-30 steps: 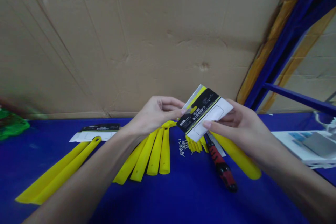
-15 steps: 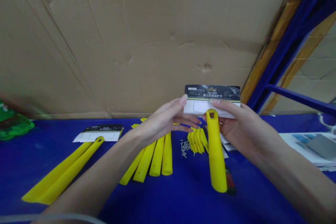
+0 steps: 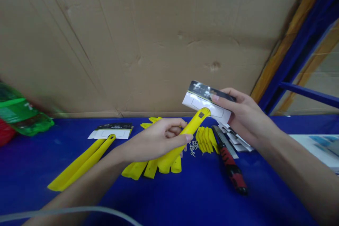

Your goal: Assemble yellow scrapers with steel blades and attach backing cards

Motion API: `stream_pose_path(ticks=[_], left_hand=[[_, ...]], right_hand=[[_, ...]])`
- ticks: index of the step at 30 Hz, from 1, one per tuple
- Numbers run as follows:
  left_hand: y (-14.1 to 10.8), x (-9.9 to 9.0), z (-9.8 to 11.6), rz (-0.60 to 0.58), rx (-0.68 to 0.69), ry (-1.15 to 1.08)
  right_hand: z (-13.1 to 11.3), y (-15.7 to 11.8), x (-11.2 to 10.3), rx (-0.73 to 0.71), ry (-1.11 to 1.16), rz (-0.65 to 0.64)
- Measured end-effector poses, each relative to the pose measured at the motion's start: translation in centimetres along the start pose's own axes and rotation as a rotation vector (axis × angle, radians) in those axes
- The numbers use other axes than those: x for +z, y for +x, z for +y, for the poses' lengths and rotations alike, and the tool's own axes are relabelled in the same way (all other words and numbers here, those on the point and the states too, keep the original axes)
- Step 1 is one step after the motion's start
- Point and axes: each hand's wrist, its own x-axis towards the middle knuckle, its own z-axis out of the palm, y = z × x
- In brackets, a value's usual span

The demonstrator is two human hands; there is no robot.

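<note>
A yellow handle (image 3: 194, 120) hangs tilted from a black and white card (image 3: 205, 99), over the blue table. My left hand (image 3: 169, 136) is closed round the middle of this handle, thumb on top. The card's right side is pinched in my right hand (image 3: 239, 111), its thumb lying on the black band. Below my left hand lie several loose yellow handles (image 3: 151, 169), partly hidden by it. Small metal screws or rings (image 3: 193, 146) and a row of small yellow pieces (image 3: 206, 139) lie to the right of them.
Left of my hands, yellow handles (image 3: 79, 166) lie with another card (image 3: 111, 130). A red and black tool (image 3: 233, 169) lies at right beside more cards (image 3: 238, 141). Green bottle (image 3: 26, 116) at far left, blue frame (image 3: 293, 46) at right, cardboard (image 3: 159, 42) behind.
My left hand has moved from the card down to the handle and closed on it. The card and handle are now tilted, the handle's lower end swung left. The view has shifted slightly.
</note>
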Motion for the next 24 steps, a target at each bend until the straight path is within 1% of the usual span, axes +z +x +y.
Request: stream_pose_path(ticks=[2, 4, 6, 8, 10, 12, 14, 16, 17, 19, 21, 24], left_hand=[[-1.3, -0.5, -1.0, 0.084, 0.028, 0.124], [-2.6, -1.1, -1.6, 0.180, 0.104, 0.288], [-3.8, -1.9, -1.7, 0.255, 0.174, 0.479], [-4.8, -2.9, -1.4, 0.299, 0.241, 0.647], [-5.9, -4.3, -0.9, 0.327, 0.296, 0.731], [-7.0, -5.8, -0.5, 0.369, 0.305, 0.709], [-8.2, -7.5, -0.2, 0.399, 0.288, 0.707], [-9.4, -9.1, -0.3, 0.376, 0.272, 0.811], [-10.0, -9.9, -0.5, 0.365, 0.258, 0.868], [-11.1, -11.2, -1.2, 0.353, 0.215, 0.942], [-12.0, -12.3, -2.2, 0.322, 0.137, 0.942], [-13.1, -13.3, -3.5, 0.236, -0.047, 0.950]], right_hand=[[0.7, -0.1, 0.3, 0.032, -0.007, -0.053], [1.1, -0.4, 1.2, 0.048, -0.009, -0.104], [1.1, -0.7, 2.4, 0.047, 0.006, -0.129], [1.1, -1.0, 3.9, 0.047, 0.040, -0.127], [1.0, -1.0, 5.7, 0.054, 0.077, -0.113], [1.2, -0.8, 7.8, 0.054, 0.105, -0.101], [1.7, -0.3, 10.1, 0.049, 0.116, -0.099], [2.6, 0.5, 12.5, 0.035, 0.060, -0.114], [3.2, 1.0, 13.8, 0.006, -0.037, -0.119], [4.5, 2.1, 16.1, -0.071, -0.341, -0.157], [6.1, 3.1, 18.0, -0.064, -0.433, -0.211], [8.3, 4.2, 20.3, -0.016, -0.578, -0.347]])
